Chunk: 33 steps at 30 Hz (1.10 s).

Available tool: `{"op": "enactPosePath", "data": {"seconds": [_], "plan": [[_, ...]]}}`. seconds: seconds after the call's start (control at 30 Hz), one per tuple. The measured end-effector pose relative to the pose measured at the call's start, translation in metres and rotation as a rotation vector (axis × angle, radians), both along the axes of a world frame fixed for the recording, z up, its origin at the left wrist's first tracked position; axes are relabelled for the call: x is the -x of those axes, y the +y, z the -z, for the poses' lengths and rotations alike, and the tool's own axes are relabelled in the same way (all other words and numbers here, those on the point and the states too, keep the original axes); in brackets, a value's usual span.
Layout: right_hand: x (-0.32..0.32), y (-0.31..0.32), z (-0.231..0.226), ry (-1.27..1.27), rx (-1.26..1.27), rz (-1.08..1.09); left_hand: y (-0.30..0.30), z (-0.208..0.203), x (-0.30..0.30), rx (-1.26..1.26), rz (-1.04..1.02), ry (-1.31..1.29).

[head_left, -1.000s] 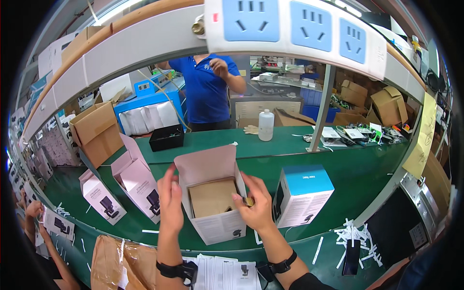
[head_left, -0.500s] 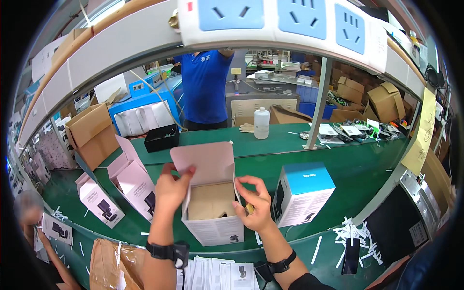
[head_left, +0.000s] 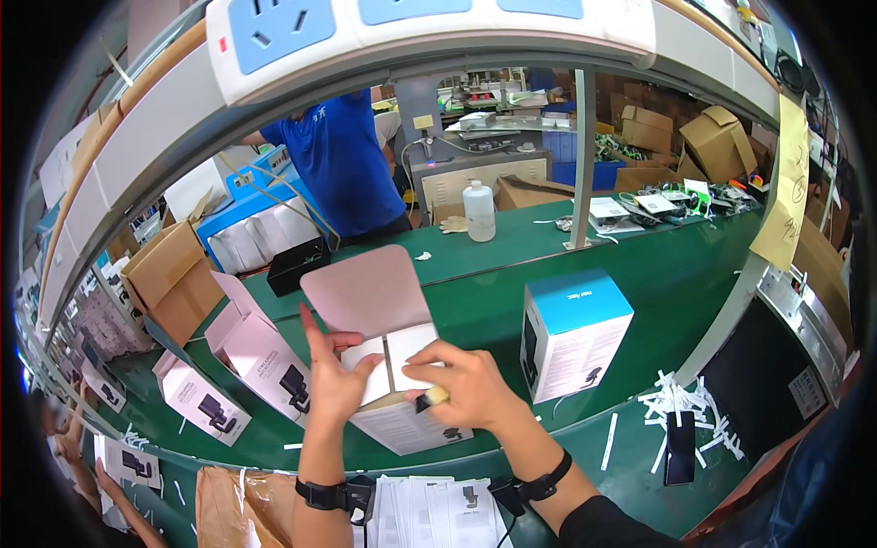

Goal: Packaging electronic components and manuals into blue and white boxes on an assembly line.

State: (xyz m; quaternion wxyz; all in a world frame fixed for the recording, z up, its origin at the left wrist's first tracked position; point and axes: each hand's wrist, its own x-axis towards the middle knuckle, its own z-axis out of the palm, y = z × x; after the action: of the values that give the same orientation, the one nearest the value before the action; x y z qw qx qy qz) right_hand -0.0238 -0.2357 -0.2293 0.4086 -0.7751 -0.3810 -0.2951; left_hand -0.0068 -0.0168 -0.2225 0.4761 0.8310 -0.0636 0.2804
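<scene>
In front of me stands an open white carton (head_left: 402,427), its large lid flap (head_left: 364,290) raised at the back. Two white side flaps (head_left: 413,345) are folded inward across the opening, with a narrow dark gap between them. My left hand (head_left: 340,376) rests on the left flap, thumb spread from the fingers. Over the right flap, my right hand (head_left: 461,384) presses with curled fingers while holding a small yellow-and-black object (head_left: 433,398), whose kind I cannot make out. The flaps hide the carton's contents.
To the right is a closed carton with a blue top (head_left: 577,338). Two open cartons (head_left: 203,402) stand on the left. Printed leaflets (head_left: 437,511), a brown wrapped bundle (head_left: 242,507), a phone (head_left: 680,447) and paper strips lie nearer. A bottle (head_left: 479,212) stands farther back.
Both white side flaps have been folded in over the brown cardboard inside the carton. My hands moved from its sides onto the flaps. The view has shifted, and the person in blue leans differently.
</scene>
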Motion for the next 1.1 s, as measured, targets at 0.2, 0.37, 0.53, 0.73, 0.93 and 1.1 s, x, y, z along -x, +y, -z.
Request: {"op": "enactPosePath", "data": {"seconds": [0.2, 0.37, 0.53, 0.73, 0.93, 1.1], "plan": [[-0.007, -0.002, 0.000, 0.245, -0.179, -0.009, -0.009, 0.006, 0.001, 0.212, 0.045, 0.059], [-0.024, -0.008, 0.014, 0.545, -0.323, -0.001, -0.012, -0.002, 0.015, -0.190, -0.239, -0.120], [-0.028, 0.001, 0.022, 0.511, -0.725, -0.074, 0.002, 0.003, 0.028, -0.341, -0.090, -0.244], [-0.047, -0.030, 0.052, 0.273, -0.698, -0.297, 0.005, 0.018, 0.042, -0.222, 0.268, -0.214], [-0.010, -0.057, 0.018, 0.298, -0.645, -0.353, -0.003, 0.024, 0.051, -0.147, 0.284, -0.209], [-0.010, -0.033, 0.013, 0.267, -0.102, -0.207, -0.005, 0.024, 0.052, -0.133, 0.307, -0.205]]}}
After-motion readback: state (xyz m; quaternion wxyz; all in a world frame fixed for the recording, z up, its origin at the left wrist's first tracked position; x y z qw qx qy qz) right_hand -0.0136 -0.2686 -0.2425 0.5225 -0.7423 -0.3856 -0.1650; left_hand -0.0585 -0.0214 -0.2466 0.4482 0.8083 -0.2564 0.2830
